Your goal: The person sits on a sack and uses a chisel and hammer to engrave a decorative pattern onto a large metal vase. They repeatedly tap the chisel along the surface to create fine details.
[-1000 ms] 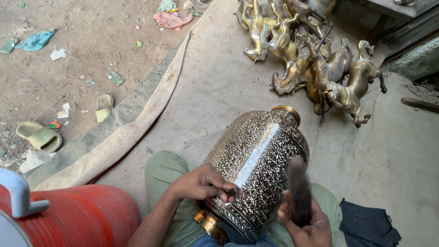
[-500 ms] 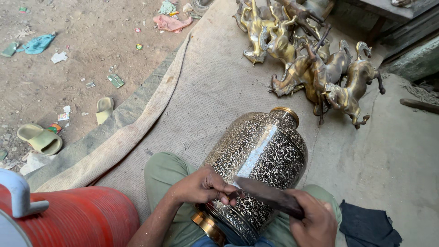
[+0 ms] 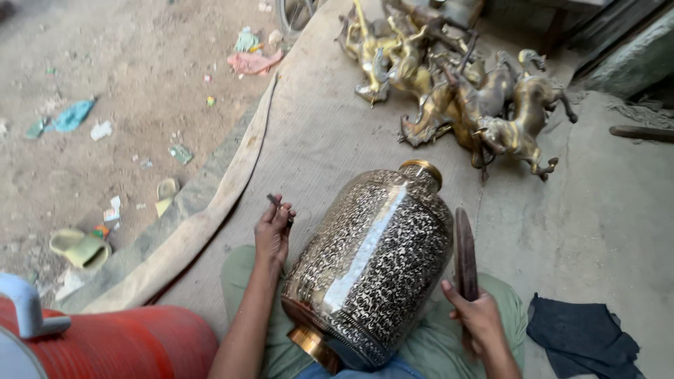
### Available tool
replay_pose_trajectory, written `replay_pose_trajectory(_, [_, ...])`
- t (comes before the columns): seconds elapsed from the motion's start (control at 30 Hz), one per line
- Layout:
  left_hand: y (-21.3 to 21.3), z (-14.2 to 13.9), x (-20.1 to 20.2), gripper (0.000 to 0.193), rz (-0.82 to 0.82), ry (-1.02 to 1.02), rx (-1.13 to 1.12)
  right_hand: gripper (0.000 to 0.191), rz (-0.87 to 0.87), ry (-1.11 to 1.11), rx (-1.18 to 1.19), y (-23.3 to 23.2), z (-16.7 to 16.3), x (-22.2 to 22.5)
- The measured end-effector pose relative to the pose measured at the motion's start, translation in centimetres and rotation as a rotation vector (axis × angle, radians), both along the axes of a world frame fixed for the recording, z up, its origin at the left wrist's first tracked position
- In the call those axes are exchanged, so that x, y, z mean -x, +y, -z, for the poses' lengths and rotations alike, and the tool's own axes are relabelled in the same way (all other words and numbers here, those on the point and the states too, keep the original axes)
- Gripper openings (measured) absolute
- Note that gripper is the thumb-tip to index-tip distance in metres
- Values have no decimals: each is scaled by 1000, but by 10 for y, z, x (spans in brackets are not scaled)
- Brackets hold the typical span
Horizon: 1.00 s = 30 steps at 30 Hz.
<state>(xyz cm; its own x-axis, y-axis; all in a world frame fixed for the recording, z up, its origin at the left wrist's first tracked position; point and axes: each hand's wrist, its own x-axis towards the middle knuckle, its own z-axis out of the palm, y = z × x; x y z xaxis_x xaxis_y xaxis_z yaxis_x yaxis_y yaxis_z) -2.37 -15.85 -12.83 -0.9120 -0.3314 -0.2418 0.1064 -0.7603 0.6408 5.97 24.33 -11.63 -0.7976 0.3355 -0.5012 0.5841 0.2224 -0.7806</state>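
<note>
A large engraved metal vase (image 3: 372,263) with a dark floral pattern and brass rims lies tilted across my lap, its mouth pointing away from me. My left hand (image 3: 274,228) is lifted off to the vase's left and pinches a small dark chisel-like tool (image 3: 275,201). My right hand (image 3: 477,319) grips a dark wooden mallet (image 3: 464,253), held upright beside the vase's right flank, apart from it.
Several brass horse figures (image 3: 463,98) are piled on the concrete ahead. A dark cloth (image 3: 583,337) lies at my right. A red cylinder (image 3: 119,347) sits at lower left. A thick hose (image 3: 210,217) borders littered dirt ground with a green sandal (image 3: 77,245).
My left hand has lifted off the vase and moved left with the small tool. The mallet swung from lying across the vase to upright at its right side.
</note>
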Motion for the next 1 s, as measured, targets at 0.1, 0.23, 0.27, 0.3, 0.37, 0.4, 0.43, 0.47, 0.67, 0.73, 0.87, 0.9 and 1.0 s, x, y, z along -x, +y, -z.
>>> replay_pose_trajectory(0.1, [26,3,0,53,46,-12,-118,44,62,-63,238,-10,12,-2])
replay_pose_trajectory(0.23, [52,3,-16,54,145,9,-198,44,50,19,302,-18,15,-8])
replay_pose_trajectory(0.27, [57,1,-20,54,121,8,-266,45,20,5,320,-13,14,-6])
replay_pose_trajectory(0.3, [61,-2,-25,53,133,34,-246,46,-16,-7,335,-5,13,-4])
replay_pose_trajectory(0.37, [68,-11,-32,50,177,96,-202,44,-18,-37,559,7,11,2])
replay_pose_trajectory(0.4, [71,-15,-34,50,162,96,-196,42,6,-61,764,10,11,4])
replay_pose_trajectory(0.43, [73,-20,-40,51,137,98,-194,40,19,-86,965,12,11,6])
replay_pose_trajectory(0.47, [74,-24,-47,51,104,102,-195,42,54,-122,1079,11,11,6])
replay_pose_trajectory(0.67, [82,-30,-53,48,115,43,4,58,26,-222,1482,-1,8,4])
replay_pose_trajectory(0.73, [79,-29,-47,49,91,14,-28,59,3,-229,1479,1,7,5])
replay_pose_trajectory(0.87, [75,-33,-53,48,94,-7,59,56,96,-254,1283,8,10,-1])
replay_pose_trajectory(0.9, [74,-37,-59,49,129,12,125,53,162,-225,1175,9,14,-6])
replay_pose_trajectory(1.0, [75,-57,-83,53,246,57,286,46,167,102,638,15,17,-34])
